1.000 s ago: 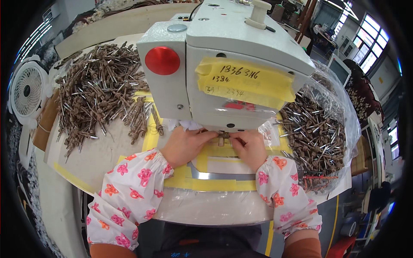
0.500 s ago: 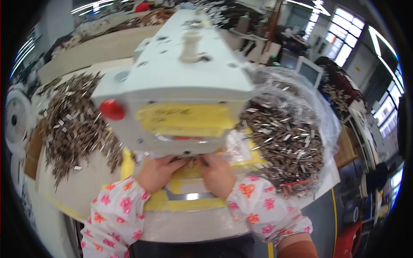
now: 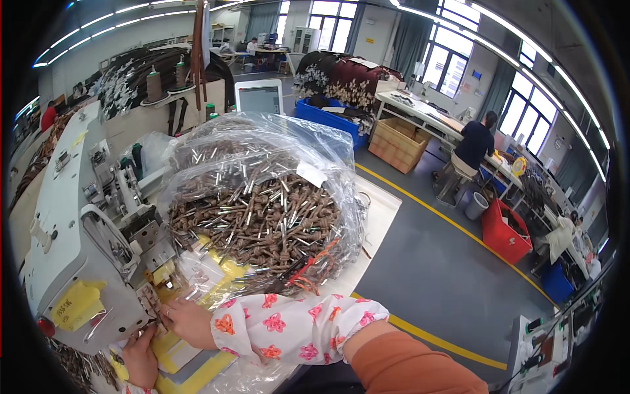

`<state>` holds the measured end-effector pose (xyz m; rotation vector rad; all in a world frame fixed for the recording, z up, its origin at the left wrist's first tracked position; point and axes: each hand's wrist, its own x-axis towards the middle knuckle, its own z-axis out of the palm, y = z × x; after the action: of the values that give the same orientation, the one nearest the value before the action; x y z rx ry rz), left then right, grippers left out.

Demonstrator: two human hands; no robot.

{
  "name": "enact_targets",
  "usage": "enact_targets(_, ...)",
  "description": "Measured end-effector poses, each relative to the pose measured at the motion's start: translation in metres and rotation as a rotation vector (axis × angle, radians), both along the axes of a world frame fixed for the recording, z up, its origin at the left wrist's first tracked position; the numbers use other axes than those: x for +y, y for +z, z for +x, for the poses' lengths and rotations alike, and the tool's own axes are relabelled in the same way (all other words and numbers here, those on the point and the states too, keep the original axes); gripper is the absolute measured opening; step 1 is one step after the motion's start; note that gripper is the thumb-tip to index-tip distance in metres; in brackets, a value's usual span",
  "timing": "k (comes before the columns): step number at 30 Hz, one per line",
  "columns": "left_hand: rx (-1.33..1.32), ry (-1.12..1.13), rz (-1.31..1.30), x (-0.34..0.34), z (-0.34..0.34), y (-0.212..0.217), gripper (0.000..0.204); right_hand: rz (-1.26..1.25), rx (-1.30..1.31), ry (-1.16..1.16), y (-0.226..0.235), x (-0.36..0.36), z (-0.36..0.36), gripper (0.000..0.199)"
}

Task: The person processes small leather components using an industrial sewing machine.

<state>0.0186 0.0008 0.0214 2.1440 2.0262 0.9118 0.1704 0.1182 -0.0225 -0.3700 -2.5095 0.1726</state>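
A white industrial sewing machine (image 3: 75, 243) with yellow tape and a red button stands at the left. Under its head, my left hand (image 3: 140, 360) and my right hand (image 3: 187, 322) are close together, fingers bent inward by the needle area. Both look closed, but the machine and fingers hide whatever lies between them. Beneath the hands is the work surface (image 3: 190, 368) with strips of yellow tape. Right beside the machine, a clear plastic bag (image 3: 328, 148) holds a heap of brown knotted cords (image 3: 262, 217) with shiny metal tips.
A red-and-black tool (image 3: 298, 270) lies at the heap's near edge. Behind the bag stands a screen (image 3: 259, 97). Thread cones (image 3: 154, 87) rise at the back left. Across the aisle are a wooden crate (image 3: 399, 144), a red bin (image 3: 505, 231) and a seated person (image 3: 476, 144).
The view has swung to the right, so machine and hands now appear at the lower left. My hands stay under the machine head.
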Motion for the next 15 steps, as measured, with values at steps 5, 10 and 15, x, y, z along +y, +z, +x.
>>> enact_targets(5, 0.004, 0.03, 0.013, -0.001, -0.004, -0.006, 0.024, 0.027, -0.003, -0.005, -0.006, -0.004, -0.008, 0.027)
enact_targets(10, -0.006, 0.03, 0.02, -0.003, -0.006, -0.005, 0.024, 0.017, 0.007, -0.01, -0.007, -0.005, -0.014, 0.028)
enact_targets(15, -0.028, 0.073, -0.031, -0.003, -0.004, -0.003, 0.026, 0.006, 0.044, -0.049, -0.014, -0.003, -0.021, 0.027)
